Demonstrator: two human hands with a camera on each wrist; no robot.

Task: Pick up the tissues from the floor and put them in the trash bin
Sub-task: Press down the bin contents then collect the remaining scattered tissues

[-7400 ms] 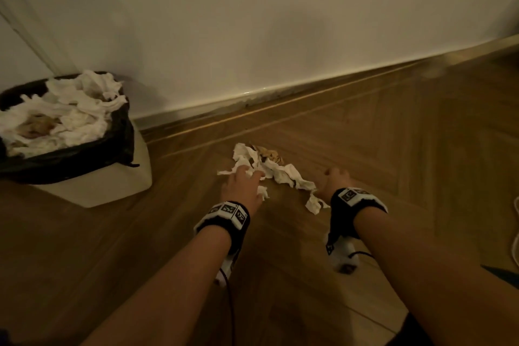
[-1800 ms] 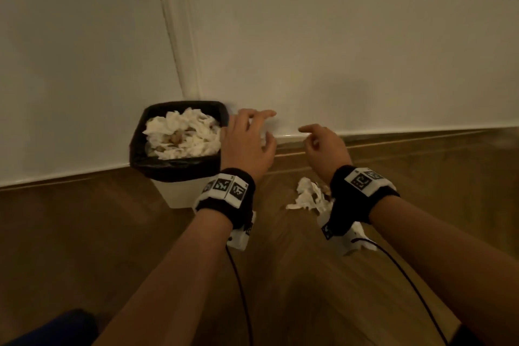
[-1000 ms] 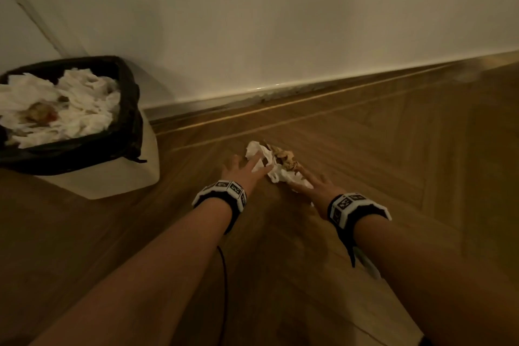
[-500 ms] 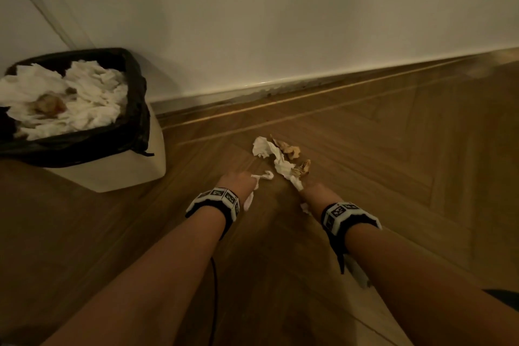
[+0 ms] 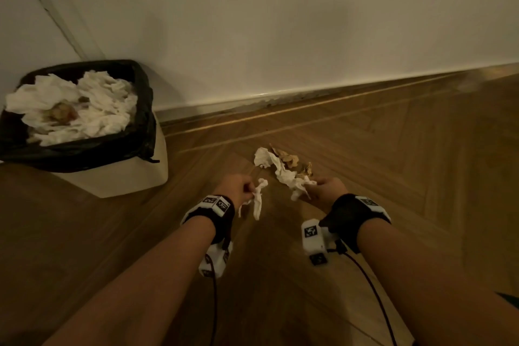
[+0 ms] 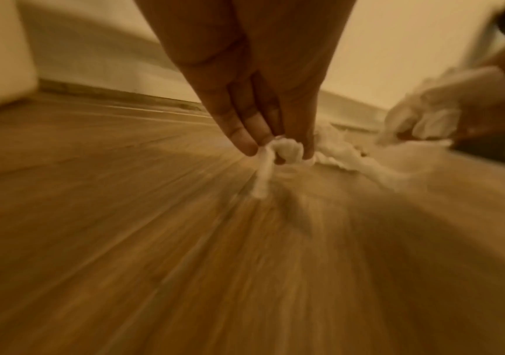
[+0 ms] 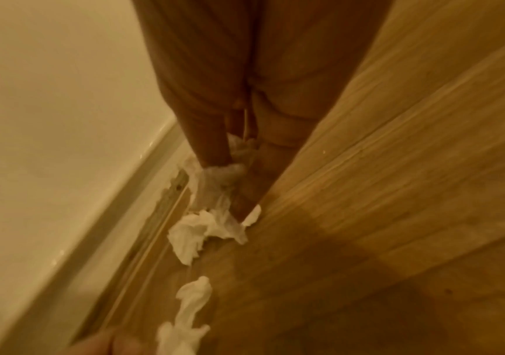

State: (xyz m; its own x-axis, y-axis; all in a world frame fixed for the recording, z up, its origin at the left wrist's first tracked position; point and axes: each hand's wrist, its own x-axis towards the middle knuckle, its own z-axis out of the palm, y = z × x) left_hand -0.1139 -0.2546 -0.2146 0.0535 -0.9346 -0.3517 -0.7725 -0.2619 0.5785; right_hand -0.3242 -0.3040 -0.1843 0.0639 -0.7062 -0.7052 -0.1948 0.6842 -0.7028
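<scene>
A: Tissues first. What do you have?

B: Your left hand (image 5: 235,184) pinches a small twisted tissue strip (image 5: 257,199), soft, wrung thin, its tail hanging down clear of the floor. In the left wrist view your fingertips (image 6: 246,141) close together on its knotted top (image 6: 284,150).

A: And the right?

B: Your right hand (image 5: 327,187) is curled round the near end of a long crumpled tissue (image 5: 280,171). The paper is white and creased like a rope; its far end still lies on the wooden floor (image 5: 393,163), running away toward the wall. The right wrist view shows your fingers (image 7: 212,134) clamped on the wad, with loose folds (image 7: 196,230) spilling below them.

A: Anything beside it?

B: Brownish, dry-looking crumpled scraps (image 5: 289,159) lie touching the long tissue's right side, on the floor. What they are, I cannot tell.

A: The bin?

B: The trash bin (image 5: 123,177) stands well apart to your left, against the wall (image 5: 280,22). It is pale and boxy, lined with a glossy black bag (image 5: 146,121) folded over the rim, and heaped with rumpled white tissues (image 5: 92,109).

A: Floor?

B: Herringbone boards, smooth, with a pale baseboard (image 5: 309,91) along the wall. Black-and-white wrist bands (image 5: 356,211) sit on both your forearms.
</scene>
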